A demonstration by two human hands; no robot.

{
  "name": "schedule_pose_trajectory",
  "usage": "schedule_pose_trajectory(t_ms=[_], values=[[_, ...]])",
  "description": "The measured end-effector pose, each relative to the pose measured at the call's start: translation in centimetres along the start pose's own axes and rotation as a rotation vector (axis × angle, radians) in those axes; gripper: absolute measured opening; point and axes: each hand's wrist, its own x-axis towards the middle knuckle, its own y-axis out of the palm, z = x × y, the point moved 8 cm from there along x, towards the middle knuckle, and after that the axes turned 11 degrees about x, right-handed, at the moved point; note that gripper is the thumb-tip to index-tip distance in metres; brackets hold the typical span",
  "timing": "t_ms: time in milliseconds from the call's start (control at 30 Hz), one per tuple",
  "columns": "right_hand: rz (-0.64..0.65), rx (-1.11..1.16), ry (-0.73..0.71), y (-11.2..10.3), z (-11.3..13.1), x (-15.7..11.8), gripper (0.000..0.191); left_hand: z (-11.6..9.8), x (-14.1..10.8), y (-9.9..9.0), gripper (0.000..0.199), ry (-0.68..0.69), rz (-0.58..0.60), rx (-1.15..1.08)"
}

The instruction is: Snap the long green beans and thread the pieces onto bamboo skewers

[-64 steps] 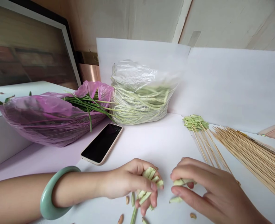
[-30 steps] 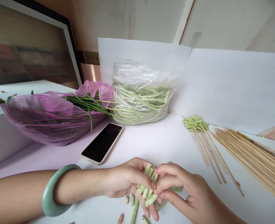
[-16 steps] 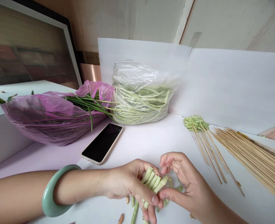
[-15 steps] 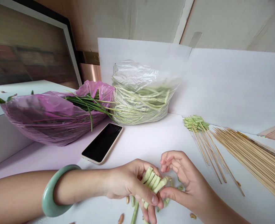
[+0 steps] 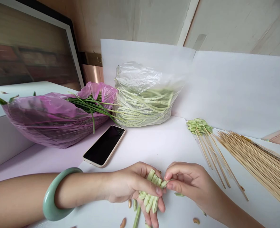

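My left hand (image 5: 130, 185) closes around the folded beans (image 5: 150, 193) — my right hand (image 5: 189, 180) pinches their loose end (image 5: 164, 184) between thumb and forefinger.

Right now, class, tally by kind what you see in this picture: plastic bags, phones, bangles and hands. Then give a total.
Plastic bags: 2 (purple plastic bag, clear plastic bag)
Phones: 1 (smartphone)
Bangles: 1 (pale green bangle)
Hands: 2 (left hand, right hand)
Total: 6
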Motion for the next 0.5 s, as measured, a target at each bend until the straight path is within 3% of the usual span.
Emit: schedule_pose_trajectory(t_ms=[167, 500], values=[[-0.025, -0.123, -0.105, 0.6, 0.8, -0.2, 0.007, 0.0, -0.2, 0.0, 0.022, 0.016, -0.036, 0.013], [-0.012, -0.342, -0.273, 1.2, 1.8, -0.7, 0.012, 0.3, -0.1, -0.4, 0.039, -0.019, -0.058, 0.095]])
